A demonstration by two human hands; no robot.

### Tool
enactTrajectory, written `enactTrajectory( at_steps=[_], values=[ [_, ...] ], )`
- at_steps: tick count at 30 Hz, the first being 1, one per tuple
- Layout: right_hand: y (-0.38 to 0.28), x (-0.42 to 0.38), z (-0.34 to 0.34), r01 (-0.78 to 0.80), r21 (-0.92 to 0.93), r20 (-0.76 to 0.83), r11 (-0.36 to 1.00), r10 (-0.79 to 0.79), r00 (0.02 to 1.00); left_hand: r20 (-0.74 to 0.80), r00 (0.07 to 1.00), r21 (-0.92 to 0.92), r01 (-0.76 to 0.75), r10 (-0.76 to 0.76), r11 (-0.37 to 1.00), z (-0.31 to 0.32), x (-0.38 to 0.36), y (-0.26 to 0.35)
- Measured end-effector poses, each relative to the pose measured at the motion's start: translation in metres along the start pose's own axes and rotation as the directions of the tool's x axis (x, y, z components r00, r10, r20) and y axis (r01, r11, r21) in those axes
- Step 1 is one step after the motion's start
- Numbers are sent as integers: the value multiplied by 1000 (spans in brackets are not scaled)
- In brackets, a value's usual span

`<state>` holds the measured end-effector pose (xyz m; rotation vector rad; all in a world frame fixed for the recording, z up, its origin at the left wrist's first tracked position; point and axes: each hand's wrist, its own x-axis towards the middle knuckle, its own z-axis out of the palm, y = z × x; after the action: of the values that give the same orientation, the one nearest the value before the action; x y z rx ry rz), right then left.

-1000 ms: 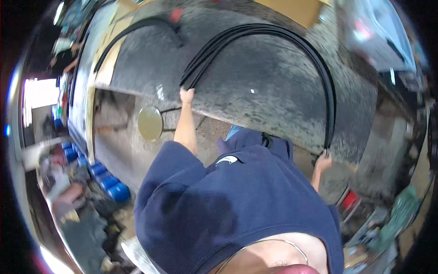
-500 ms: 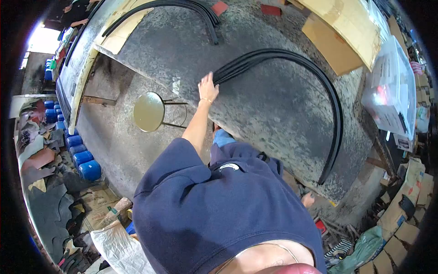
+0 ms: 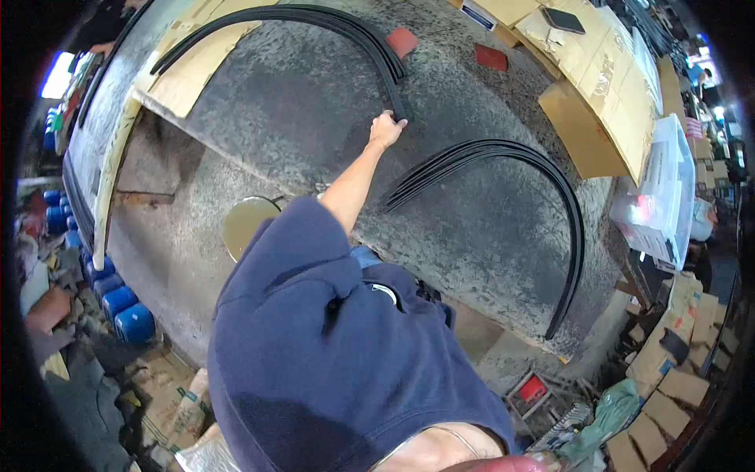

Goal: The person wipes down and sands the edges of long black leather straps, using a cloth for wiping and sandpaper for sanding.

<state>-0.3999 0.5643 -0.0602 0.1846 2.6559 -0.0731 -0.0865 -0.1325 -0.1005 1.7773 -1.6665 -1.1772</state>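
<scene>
My left hand (image 3: 387,130) is closed around the near end of a curved bundle of black rubber strips (image 3: 346,22), which arcs across the far side of the dark table (image 3: 314,102). A second bundle of black strips (image 3: 543,163) lies in an arc on the table to the right, untouched. Its left end fans into several separate strips just beyond my forearm. My right hand is out of sight, beyond or behind my dark blue shirt (image 3: 330,346).
Two red pieces (image 3: 491,57) lie at the table's far edge. Cardboard (image 3: 586,130) with a phone (image 3: 563,20) on it and a clear plastic bin (image 3: 657,193) stand right. A round stool (image 3: 248,226) is left of the table, with blue drums (image 3: 134,323) beyond.
My left hand has left the nearer bundle, reached farther across the table and closed on the far bundle's end. The nearer bundle's left end now lies free. My right hand has gone out of view.
</scene>
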Motion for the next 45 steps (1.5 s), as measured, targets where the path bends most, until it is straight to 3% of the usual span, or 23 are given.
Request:
enactTrajectory(
  at_steps=[3, 7, 9, 11, 14, 18, 22, 26, 27, 28, 29, 30, 31, 32, 34, 36, 38, 39, 40, 42, 43, 44, 45],
  values=[
    [-39, -107, 40, 5, -27, 47, 1000, -4, 999, 35, 999, 203, 33, -41, 979, -2, 18, 12],
    [-40, -158, 99, 54, -51, 122, 997, -47, 991, 67, 998, -16, 0, 1, 1000, 8, 38, -22],
    [-50, -181, 118, 97, -69, 171, 993, -84, 982, 109, 991, -338, 114, -81, 934, -3, 24, -24],
    [-91, -214, 94, 158, -96, 223, 983, -133, 966, 47, 993, -242, 120, -112, 963, -19, 12, -23],
    [-86, -169, 112, 293, -127, 304, 948, -244, 921, -122, 985, -71, 114, -122, 991, -38, -4, -32],
    [-91, -131, 109, 474, -149, 438, 868, -372, 818, 52, 994, -223, 109, -100, 969, -79, -56, -55],
    [-100, -147, 110, 608, -129, 545, 783, -456, 703, 10, 986, -622, 139, -169, 770, -101, -128, -87],
    [-103, -114, 117, 777, -132, 646, 616, -541, 538, -40, 961, -743, 154, -272, 652, -115, -203, -92],
    [-125, -108, 110, 810, 15, 658, 587, -616, 434, -23, 965, -767, 150, -260, 624, -118, -219, -92],
    [-170, -135, 73, 820, 163, 655, 548, -682, 325, 77, 956, -744, 243, -282, 622, -117, -232, -100],
    [-199, -187, 45, 599, 610, 475, 518, -845, 247, 91, 964, -717, 238, -251, 655, -115, -243, -107],
    [-221, -181, 71, 466, 806, 361, 366, -927, 105, 109, 969, -687, 234, -221, 688, -113, -255, -111],
    [-246, -221, 60, 222, 883, 392, 413, -910, 132, 32, 965, -562, 234, -262, 793, -111, -269, -105],
    [-268, -254, 52, -72, 868, 495, 491, -867, 58, -44, 954, -418, 253, -298, 873, -108, -287, -94],
    [-292, -324, 42, -499, 732, 509, 464, -859, -52, -136, 988, -253, 37, -74, 967, -102, -326, -75],
    [-313, -342, 106, -347, 787, 477, 511, -859, -183, -247, 969, -381, -110, 13, 918, -69, -330, -102],
    [-303, -373, 140, 108, 916, 398, 386, -909, -121, -130, 991, -120, -21, 6, 993, -70, -352, -100],
    [-294, -380, 160, 67, 918, 395, 391, -918, -43, -177, 953, 143, -223, 247, 964, -65, -359, -118],
    [-283, -386, 165, 81, 909, 410, 408, -912, -8, -148, 965, 272, -171, 216, 947, -78, -382, -102],
    [-260, -405, 143, 345, 875, 343, 339, -938, 52, -29, 998, 185, -56, 63, 981, -101, -411, -80],
    [-252, -408, 150, 176, 899, 399, 400, -916, 41, 16, 1000, 202, 17, -20, 979, -103, -417, -79],
    [-249, -405, 155, 183, 895, 406, 407, -913, 42, 17, 999, 194, 23, -27, 981, -104, -425, -79],
    [-250, -401, 159, 112, 844, 532, 525, -846, -41, 13, 999, 240, 36, -40, 970, -104, -434, -80]
  ],
)
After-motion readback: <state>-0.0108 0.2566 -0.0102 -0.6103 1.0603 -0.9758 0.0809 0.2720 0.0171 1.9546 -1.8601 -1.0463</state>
